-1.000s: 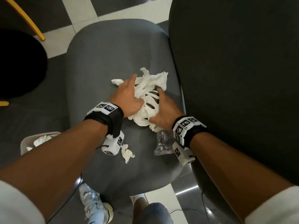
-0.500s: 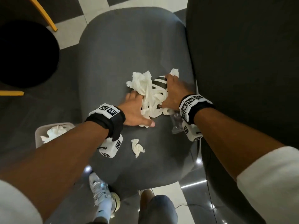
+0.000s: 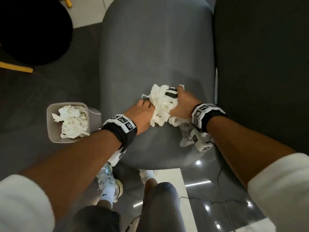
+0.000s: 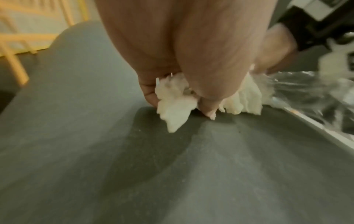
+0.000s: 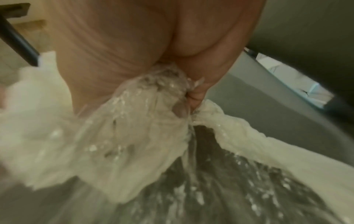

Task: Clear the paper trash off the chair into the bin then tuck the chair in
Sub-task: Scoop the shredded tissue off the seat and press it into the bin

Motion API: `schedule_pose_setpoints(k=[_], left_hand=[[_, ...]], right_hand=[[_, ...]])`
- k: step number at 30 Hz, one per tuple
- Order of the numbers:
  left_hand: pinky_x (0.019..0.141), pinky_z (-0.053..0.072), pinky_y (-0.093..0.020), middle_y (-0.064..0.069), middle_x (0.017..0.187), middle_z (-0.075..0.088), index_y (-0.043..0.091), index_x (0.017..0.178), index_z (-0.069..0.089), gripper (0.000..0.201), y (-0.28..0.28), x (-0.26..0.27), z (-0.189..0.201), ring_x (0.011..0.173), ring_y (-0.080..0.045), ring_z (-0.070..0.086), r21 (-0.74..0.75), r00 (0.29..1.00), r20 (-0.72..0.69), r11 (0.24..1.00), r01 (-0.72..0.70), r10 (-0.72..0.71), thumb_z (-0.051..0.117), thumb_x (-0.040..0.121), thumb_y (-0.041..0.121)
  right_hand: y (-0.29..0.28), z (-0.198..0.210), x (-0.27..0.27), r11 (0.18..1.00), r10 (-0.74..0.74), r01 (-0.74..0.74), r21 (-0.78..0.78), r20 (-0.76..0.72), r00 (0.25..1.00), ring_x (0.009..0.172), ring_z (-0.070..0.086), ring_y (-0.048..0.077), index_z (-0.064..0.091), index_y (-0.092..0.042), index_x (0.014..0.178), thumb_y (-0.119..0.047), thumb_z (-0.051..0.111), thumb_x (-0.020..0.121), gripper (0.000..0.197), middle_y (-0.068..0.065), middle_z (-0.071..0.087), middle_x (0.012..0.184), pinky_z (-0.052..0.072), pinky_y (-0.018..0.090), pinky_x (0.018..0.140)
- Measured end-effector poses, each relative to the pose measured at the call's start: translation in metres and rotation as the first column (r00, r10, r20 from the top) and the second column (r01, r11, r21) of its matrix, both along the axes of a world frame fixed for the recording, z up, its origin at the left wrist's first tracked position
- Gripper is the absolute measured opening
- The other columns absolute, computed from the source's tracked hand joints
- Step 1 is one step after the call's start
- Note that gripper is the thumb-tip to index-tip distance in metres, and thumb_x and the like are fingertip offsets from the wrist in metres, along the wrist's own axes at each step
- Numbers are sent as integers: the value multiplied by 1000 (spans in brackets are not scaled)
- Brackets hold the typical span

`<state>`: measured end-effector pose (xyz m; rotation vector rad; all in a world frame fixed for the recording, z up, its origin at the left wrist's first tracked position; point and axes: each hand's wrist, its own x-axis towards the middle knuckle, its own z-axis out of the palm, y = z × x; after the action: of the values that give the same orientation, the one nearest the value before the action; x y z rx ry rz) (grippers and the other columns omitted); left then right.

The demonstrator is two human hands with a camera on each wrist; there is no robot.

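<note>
A wad of white paper trash, with a black-striped piece in it, lies on the grey chair seat. My left hand grips its left side and my right hand grips its right side. In the left wrist view the left hand has its fingers curled round a paper scrap just above the seat. In the right wrist view the right hand pinches a clear plastic wrapper together with paper. The wrapper hangs under my right wrist.
A small grey bin holding crumpled paper stands on the floor left of the chair. A dark table borders the chair on the right. A black round seat with yellow legs is at far left. My feet are below the seat's front edge.
Both hands have drawn together and bunched the paper into one wad. The small scrap that lay near the seat's front no longer shows. The view has shifted, so the bin shows in full.
</note>
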<state>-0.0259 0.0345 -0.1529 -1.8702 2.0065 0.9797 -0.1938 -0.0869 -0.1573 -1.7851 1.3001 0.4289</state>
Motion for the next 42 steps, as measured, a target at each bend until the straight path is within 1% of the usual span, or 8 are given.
schedule_pose_setpoints(k=[5, 8, 17, 20, 23, 26, 35, 42], left_hand=[[96, 48, -45, -15, 124, 58, 11, 125, 51, 46, 6, 20, -3, 115, -37, 55, 143, 815, -251, 853, -503, 523, 44, 80, 18], [89, 50, -38, -5, 121, 64, 15, 123, 58, 44, 18, 42, 4, 109, -25, 60, 147, 609, -401, 704, -695, 685, 44, 82, 21], [93, 55, -45, 8, 114, 69, 31, 122, 60, 37, 113, 159, 2, 105, -17, 64, 241, 114, -403, 226, -944, 908, 50, 87, 22], [84, 55, -27, 15, 103, 66, 26, 115, 59, 24, 155, 204, -12, 99, -9, 64, 209, 13, -416, 110, -972, 909, 49, 94, 18], [68, 43, -13, 16, 99, 63, 19, 119, 60, 24, 195, 250, -49, 93, -8, 61, 146, -40, -400, 20, -989, 915, 53, 96, 16], [87, 51, -30, 5, 121, 65, 19, 128, 57, 38, 228, 281, -98, 108, -17, 61, 195, -94, -347, -26, -981, 933, 61, 90, 15], [98, 51, -42, -12, 119, 66, 11, 119, 63, 55, 252, 299, -211, 108, -33, 62, 460, -139, -173, -45, -887, 975, 51, 71, 35], [89, 48, -41, -26, 121, 63, -5, 112, 64, 29, 237, 307, -267, 112, -41, 60, 296, 293, -7, 282, -913, 956, 48, 97, 14]], right_hand=[[40, 6, 35, 938, -346, 333, 97, 190, 919, 91, 62, 7, 34, -23, 135, -26, 88, 67, 87, -10, 61, 112, 52, 13, 75], [65, 7, 71, 899, -435, 426, 98, 301, 849, 98, 66, 8, 33, -31, 130, -28, 89, 61, 89, -12, 64, 111, 57, 32, 91], [150, -3, 226, 952, -305, 283, 116, 427, 851, 98, 67, 9, 31, -39, 130, -36, 88, 62, 89, -8, 62, 119, 59, 26, 83], [187, -23, 281, 967, -254, 206, 152, 456, 853, 98, 65, 2, 34, -39, 122, -30, 90, 64, 81, -7, 61, 119, 54, 10, 76], [226, -65, 341, 976, -198, 135, 169, 444, 874, 102, 65, 8, 33, -42, 120, -36, 90, 60, 83, -7, 60, 117, 59, 29, 87], [250, -115, 380, 985, -130, 78, 155, 360, 924, 106, 63, 14, 34, -32, 132, -37, 91, 59, 93, -10, 56, 114, 59, 37, 91], [282, -252, 401, 991, 87, -78, 106, -84, 993, 133, 48, 34, 22, -14, 148, -48, 69, 72, 95, 13, 45, 146, 41, 47, 110], [267, -280, 417, 941, 338, -319, 111, -271, 901, 146, 30, 37, 17, 4, 153, -33, 63, 93, 84, 24, 20, 160, 29, 42, 115]])
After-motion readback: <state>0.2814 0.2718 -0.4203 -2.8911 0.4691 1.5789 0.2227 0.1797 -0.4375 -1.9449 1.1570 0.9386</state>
